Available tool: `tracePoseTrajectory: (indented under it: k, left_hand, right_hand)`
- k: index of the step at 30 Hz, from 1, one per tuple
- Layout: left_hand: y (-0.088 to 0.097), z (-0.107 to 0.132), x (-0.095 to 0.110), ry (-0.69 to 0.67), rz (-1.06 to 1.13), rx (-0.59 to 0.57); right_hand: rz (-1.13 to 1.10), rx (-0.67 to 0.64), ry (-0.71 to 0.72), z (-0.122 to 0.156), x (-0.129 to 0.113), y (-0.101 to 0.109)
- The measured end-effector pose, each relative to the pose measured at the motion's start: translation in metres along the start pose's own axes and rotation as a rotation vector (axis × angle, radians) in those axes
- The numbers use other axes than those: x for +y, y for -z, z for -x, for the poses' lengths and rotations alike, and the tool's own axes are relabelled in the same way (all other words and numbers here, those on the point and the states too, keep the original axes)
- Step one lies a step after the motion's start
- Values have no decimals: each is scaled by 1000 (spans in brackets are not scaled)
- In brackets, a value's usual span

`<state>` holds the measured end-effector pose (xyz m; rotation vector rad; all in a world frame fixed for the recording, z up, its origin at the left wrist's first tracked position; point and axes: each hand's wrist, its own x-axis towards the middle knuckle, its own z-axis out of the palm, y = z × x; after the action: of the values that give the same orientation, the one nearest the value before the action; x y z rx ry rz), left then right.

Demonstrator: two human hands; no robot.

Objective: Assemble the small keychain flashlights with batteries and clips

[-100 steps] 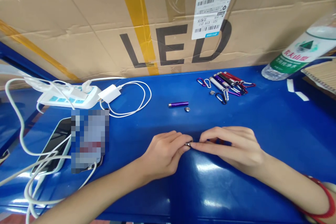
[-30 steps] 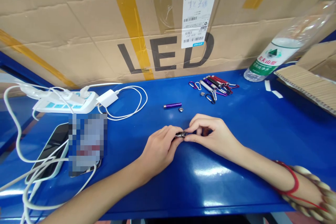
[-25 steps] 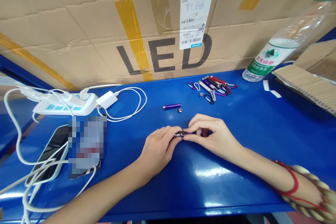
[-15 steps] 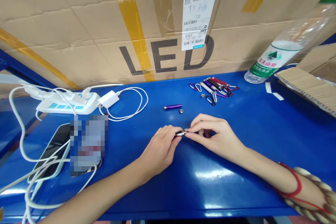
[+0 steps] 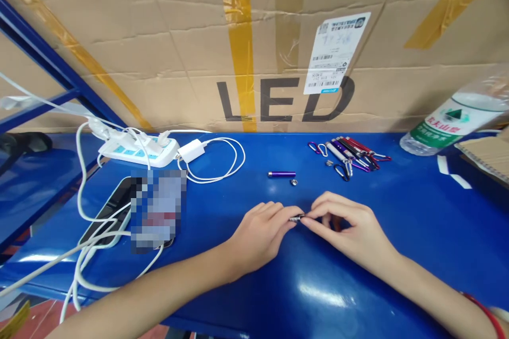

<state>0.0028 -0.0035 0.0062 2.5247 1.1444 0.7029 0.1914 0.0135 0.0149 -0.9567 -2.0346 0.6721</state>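
Observation:
My left hand [image 5: 258,235] pinches a small silver-and-dark metal part [image 5: 296,218] between thumb and forefinger, just above the blue table. The fingertips of my right hand [image 5: 350,222] close on the right end of the same part. Much of it is hidden by the fingers, so its exact kind does not show. Beyond my hands lies a purple penlight barrel [image 5: 282,174], with a small silver cap [image 5: 294,183] near its right end. Further right is a bunch of slim penlights [image 5: 350,151] in silver, purple, black and red with carabiner clips. Tiny silver pieces [image 5: 329,163] lie beside them.
A large cardboard box [image 5: 178,63] marked LED stands behind the blue table [image 5: 222,196]. On the left are a white power strip [image 5: 139,153], tangled cables, a charger [image 5: 191,151] and a phone [image 5: 115,212]. A water bottle [image 5: 445,122] leans at the right, near cardboard [image 5: 487,151].
The camera view has shifted, so the scene sits further right and mostly lower. Both hands keep their pinch on the small metal part, with little visible change between them.

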Motion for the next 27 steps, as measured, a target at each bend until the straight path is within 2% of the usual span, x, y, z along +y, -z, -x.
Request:
tracePoseTrajectory:
  k: [13,27]
  left_hand:
    - [1,1,1,-3,-25,9]
    - [0,0,-1,16,85,29]
  right_hand:
    - [96,-31,77,3,4,0]
    - [56,-48,59,3,7,3]
